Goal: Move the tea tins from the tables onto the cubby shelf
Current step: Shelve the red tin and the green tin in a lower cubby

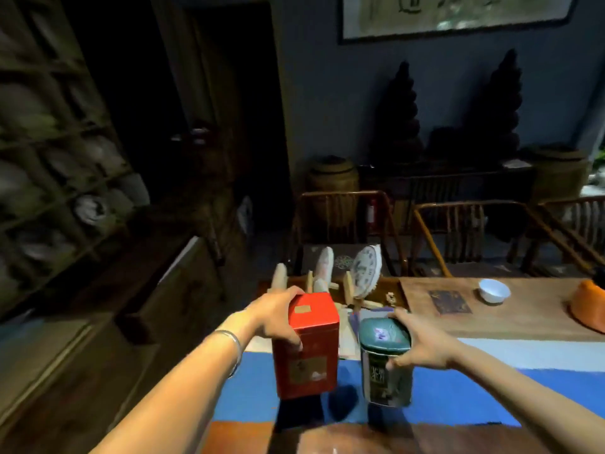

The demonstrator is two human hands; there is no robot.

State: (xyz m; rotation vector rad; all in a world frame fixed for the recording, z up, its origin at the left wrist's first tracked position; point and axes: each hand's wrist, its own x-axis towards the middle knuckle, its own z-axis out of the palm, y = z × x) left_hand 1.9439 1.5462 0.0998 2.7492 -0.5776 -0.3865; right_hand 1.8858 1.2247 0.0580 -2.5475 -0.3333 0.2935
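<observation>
— From the head camera, what do we have in hand?

— Two tins at once. Our left hand [278, 317] is wrapped around the upper part of the red tea tin [307, 347], thumb on the near face and fingers over the far edge. Our right hand [417, 344] is clasped around the green tea tin [386, 360] just under its domed lid. Both tins sit upright, side by side but apart, over the blue cloth [458, 391] on the table [507, 319].

— Are they lifted or resting?

— Dark shadows lie under both, so we judge them just off the cloth, though we cannot be sure.

— And the goal?

— The cubby shelf [59, 158] stands at far left, blurred, its compartments already holding pale round things. That is well apart from the tins.

— So how do we carry well?

— We keep each tin vertical and hold the green one by its body, not the lid, which might slip off. We raise them clear of the tea cakes on stands [363, 271] just behind, and away from the white bowl [493, 290], before turning left.

— One cubby at a time?

— Yes, we set one down first, then the other.
</observation>
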